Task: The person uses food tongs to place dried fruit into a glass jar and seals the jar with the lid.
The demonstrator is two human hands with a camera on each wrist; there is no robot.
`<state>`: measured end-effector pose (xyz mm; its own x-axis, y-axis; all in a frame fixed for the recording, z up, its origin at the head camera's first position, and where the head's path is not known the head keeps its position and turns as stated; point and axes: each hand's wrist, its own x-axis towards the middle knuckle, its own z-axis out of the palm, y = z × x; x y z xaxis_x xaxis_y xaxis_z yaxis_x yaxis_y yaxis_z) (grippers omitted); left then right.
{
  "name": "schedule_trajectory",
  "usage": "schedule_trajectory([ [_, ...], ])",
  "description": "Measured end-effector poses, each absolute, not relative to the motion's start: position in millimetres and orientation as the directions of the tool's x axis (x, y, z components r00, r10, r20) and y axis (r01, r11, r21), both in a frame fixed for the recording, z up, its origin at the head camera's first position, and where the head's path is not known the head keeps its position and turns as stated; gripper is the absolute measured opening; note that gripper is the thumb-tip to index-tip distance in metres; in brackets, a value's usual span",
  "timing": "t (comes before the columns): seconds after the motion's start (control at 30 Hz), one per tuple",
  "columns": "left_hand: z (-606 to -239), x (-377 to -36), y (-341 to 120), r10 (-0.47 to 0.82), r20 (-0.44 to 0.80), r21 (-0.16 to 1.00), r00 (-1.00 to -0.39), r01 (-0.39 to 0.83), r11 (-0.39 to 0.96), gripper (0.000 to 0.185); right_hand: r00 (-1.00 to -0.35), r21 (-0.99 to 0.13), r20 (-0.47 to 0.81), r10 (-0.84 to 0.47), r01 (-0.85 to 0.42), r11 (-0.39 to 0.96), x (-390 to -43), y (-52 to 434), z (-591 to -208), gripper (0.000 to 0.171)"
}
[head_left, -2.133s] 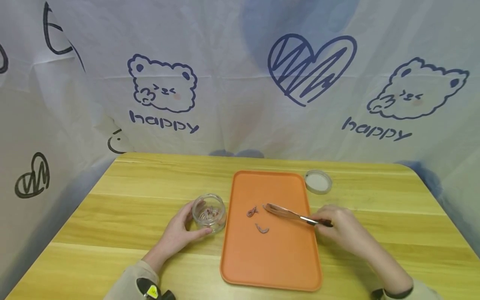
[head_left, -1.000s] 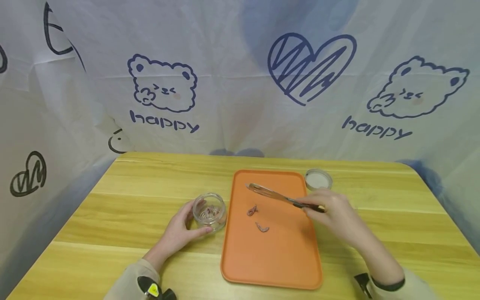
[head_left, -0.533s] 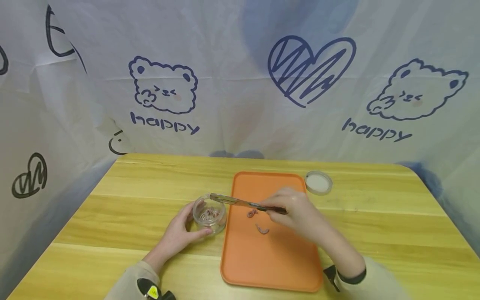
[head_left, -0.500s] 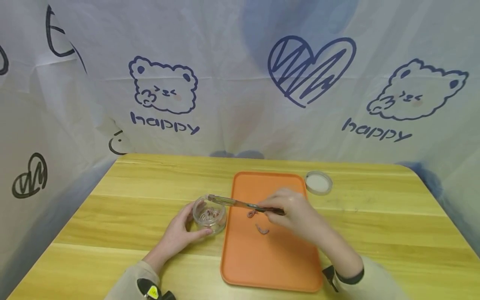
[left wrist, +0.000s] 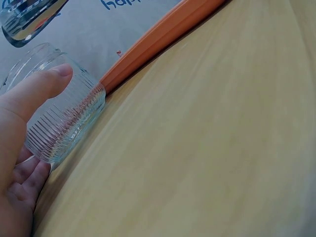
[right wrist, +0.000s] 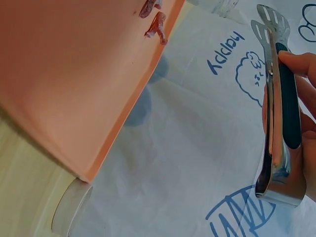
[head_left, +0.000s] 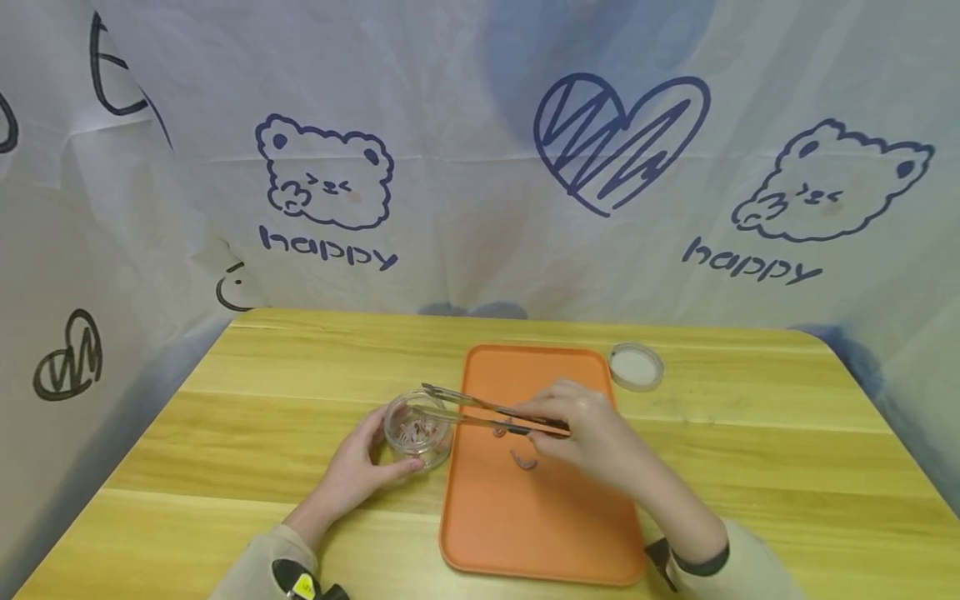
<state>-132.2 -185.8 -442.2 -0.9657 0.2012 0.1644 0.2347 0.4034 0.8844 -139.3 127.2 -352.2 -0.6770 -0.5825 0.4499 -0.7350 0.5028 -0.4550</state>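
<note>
In the head view my left hand (head_left: 356,467) holds a clear glass jar (head_left: 435,454) on the table, left of an orange tray (head_left: 540,533). Thin brownish-red pieces lie in the jar. The left wrist view shows thumb and fingers around the ribbed jar (left wrist: 74,118). My right hand (head_left: 592,429) grips metal tongs with dark handles (head_left: 480,404). Their slotted tips are spread over the jar's mouth, and I see nothing between them. Two curled brownish-red pieces lie on the tray, one (head_left: 523,460) in the open, the other (head_left: 501,432) partly behind the tongs.
A round, pale lid (head_left: 636,367) sits beside the tray's far right corner. The wooden table (head_left: 285,367) ends at a white cloth (head_left: 465,208) with blue drawings at the back; cloth also hangs at both sides.
The right hand has carried the tongs from the tray's right side leftward to above the jar. Their arms, together half a second ago, are now apart. The left hand stays on the jar.
</note>
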Motion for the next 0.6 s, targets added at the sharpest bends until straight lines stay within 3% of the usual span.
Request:
schedule_trajectory([
  [0.47, -431, -127, -182, 0.208, 0.162, 0.887, -0.965, 0.234, 0.397, 0.083, -0.771, -0.487, 0.386, -0.507, -0.637, 0.597, -117, 172, -352, 0.038],
  [0.6, -431, -127, -182, 0.21, 0.161, 0.89, -0.964, 0.234, 0.391, 0.082, -0.761, -0.444, 0.426, -0.489, -0.647, 0.62, -110, 193, -358, 0.039],
])
